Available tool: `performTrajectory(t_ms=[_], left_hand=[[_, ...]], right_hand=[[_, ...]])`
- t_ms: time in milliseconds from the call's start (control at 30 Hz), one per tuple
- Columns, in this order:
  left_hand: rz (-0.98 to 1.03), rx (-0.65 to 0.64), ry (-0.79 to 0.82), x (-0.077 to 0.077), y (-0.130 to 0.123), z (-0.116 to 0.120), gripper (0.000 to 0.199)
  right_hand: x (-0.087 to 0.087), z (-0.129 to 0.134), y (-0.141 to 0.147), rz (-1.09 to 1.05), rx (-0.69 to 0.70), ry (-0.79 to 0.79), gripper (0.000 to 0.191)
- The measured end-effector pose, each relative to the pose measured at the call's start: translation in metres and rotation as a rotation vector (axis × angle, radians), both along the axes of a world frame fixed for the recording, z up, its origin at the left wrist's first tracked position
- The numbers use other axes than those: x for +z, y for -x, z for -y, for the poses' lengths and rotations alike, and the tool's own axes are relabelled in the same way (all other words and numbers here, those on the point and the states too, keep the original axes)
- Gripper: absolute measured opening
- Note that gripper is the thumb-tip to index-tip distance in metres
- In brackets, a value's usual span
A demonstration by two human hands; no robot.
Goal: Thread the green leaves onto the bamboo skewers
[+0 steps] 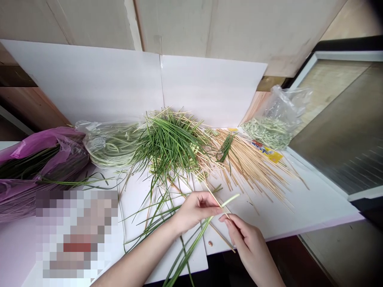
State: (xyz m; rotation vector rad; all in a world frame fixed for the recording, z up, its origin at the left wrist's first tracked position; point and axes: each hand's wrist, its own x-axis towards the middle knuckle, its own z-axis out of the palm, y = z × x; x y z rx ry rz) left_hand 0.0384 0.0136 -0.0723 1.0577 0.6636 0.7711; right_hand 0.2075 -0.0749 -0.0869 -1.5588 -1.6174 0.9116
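My left hand [200, 209] pinches a small bunch of long green chives [196, 244] near its pale stem end, which sticks out to the upper right. The leaves trail down past the table's front edge. A thin bamboo skewer [213, 194] crosses the stems at a slant. My right hand [243, 235] has its thumb and fingers closed on the skewer's lower part, close to my left fingertips. Whether the skewer pierces the stems or only lies across them, I cannot tell. Another skewer [223, 238] lies on the white tabletop below my hands.
Behind my hands is a heap of skewered chives [172, 143]. Loose bamboo skewers [254, 163] fan out to its right. Clear bags hold pale green strands [113, 149] and cut pieces [266, 129]. A pink bag [60, 159] of greens lies left, above a pixelated patch [83, 235].
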Motion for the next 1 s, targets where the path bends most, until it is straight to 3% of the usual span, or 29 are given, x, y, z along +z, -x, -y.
performTrajectory(t_ms=[200, 267, 367, 433, 500, 567, 633, 800, 1000], left_hand=[[-0.097, 0.112, -0.146, 0.011, 0.023, -0.024, 0.033], [-0.145, 0.211, -0.205, 0.011, 0.03, -0.031, 0.033], [-0.405, 0.295, -0.421, 0.005, 0.034, -0.036, 0.038], [-0.667, 0.252, -0.637, -0.002, 0.031, -0.034, 0.042], [-0.866, 0.184, -0.851, -0.009, 0.024, -0.03, 0.029], [-0.967, 0.12, -1.027, -0.015, 0.017, -0.026, 0.017], [-1.027, 0.06, -1.133, -0.02, 0.011, -0.024, 0.024], [-1.044, 0.111, -1.133, -0.017, 0.013, -0.026, 0.011], [-0.844, 0.241, -0.904, -0.006, 0.027, -0.033, 0.018]], right_hand=[[0.007, -0.001, -0.028, 0.042, -0.014, 0.048, 0.04], [0.015, -0.002, -0.042, 0.046, -0.058, 0.051, 0.039], [0.028, -0.005, -0.058, 0.079, -0.083, 0.04, 0.037], [0.036, -0.007, -0.063, 0.098, -0.04, 0.031, 0.036], [0.041, -0.008, -0.064, 0.113, 0.002, 0.034, 0.036], [0.042, -0.009, -0.063, 0.12, 0.002, 0.029, 0.036], [0.042, -0.01, -0.06, 0.109, -0.016, 0.016, 0.035], [0.037, -0.01, -0.061, 0.076, 0.004, 0.014, 0.035], [0.024, -0.011, -0.066, 0.075, 0.004, 0.057, 0.036]])
